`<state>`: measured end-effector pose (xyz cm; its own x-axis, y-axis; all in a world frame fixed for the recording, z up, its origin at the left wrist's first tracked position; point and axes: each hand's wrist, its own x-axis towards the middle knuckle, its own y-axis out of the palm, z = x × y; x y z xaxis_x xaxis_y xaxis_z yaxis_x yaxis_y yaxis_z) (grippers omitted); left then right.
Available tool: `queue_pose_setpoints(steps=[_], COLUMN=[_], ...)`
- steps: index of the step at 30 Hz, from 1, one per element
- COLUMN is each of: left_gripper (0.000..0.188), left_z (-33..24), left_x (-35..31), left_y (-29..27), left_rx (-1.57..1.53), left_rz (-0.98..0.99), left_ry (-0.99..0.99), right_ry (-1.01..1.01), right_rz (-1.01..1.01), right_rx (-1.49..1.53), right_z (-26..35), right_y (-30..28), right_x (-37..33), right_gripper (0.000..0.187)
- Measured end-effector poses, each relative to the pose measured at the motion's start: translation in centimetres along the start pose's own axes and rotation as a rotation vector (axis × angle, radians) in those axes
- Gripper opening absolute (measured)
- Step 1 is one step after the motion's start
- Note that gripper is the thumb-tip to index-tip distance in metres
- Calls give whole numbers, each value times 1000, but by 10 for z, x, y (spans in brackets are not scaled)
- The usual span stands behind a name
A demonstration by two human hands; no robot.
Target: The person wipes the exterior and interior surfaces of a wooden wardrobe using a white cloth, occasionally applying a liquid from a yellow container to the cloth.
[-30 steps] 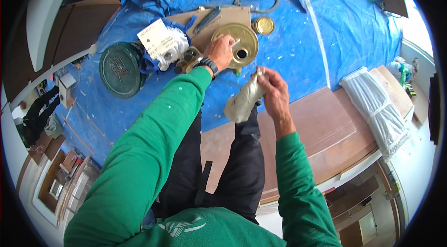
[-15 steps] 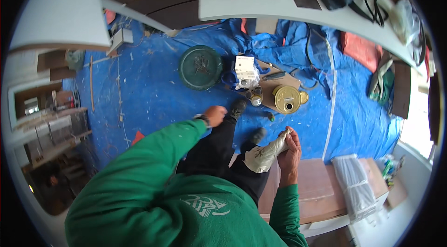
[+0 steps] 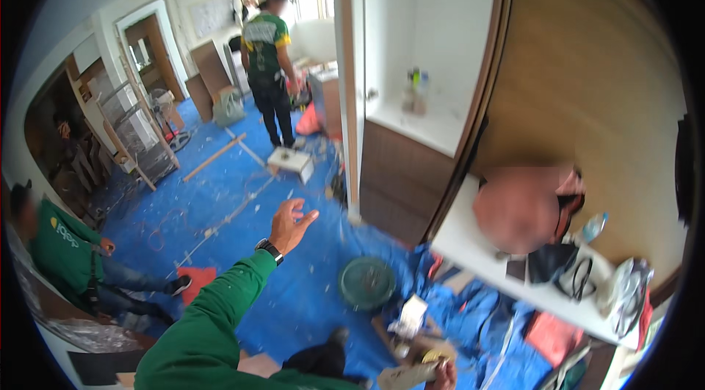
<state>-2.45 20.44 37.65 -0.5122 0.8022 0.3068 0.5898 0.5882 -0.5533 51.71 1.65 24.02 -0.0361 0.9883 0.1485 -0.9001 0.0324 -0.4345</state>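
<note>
My left hand [image 3: 292, 225] is stretched forward over the blue floor sheet [image 3: 242, 214], its fingers spread and holding nothing. A watch [image 3: 269, 249] is on that wrist. At the lower edge my right hand [image 3: 445, 374] is closed on a crumpled, cream, bag-like piece [image 3: 404, 377]; only part of it shows, and I cannot make out what is inside. Just beyond the right hand is a gold-coloured tin [image 3: 435, 355], partly hidden. A white carton [image 3: 410, 313] stands near the tin. Left of the carton sits a round dark green tub or lid [image 3: 366, 283].
A person in green [image 3: 268, 59] stands at the back, and another person [image 3: 66, 250] sits at the left. A white box [image 3: 291, 162] and a wooden strip [image 3: 214, 157] lie on the sheet. An open cupboard [image 3: 418, 118] and a white counter [image 3: 499, 261] with bags bound the right.
The view has swung up and left, bringing the room and two people in. My left hand has reached out and opened. The right hand keeps its grip on the cream piece.
</note>
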Motion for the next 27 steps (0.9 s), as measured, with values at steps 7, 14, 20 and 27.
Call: queue_pose_setpoints(steps=[7,14,20,27], left_gripper=[87,92,91,100], left_z=[-210,-310,-378,-444], left_x=[189,296,324,347], left_y=[-64,-73,-94,-142], left_rx=[-99,-174,-393,-383], left_rz=[-383,-395,-311,-211], left_ry=[786,1051,995,897], right_ry=[19,121,67,-82], right_rz=[-74,-78,-130,-127], right_rx=[65,380,401,406], right_z=[49,165,207,223], right_y=[57,82,89,85], right_x=[112,195,215,235], right_gripper=[34,33,32,32])
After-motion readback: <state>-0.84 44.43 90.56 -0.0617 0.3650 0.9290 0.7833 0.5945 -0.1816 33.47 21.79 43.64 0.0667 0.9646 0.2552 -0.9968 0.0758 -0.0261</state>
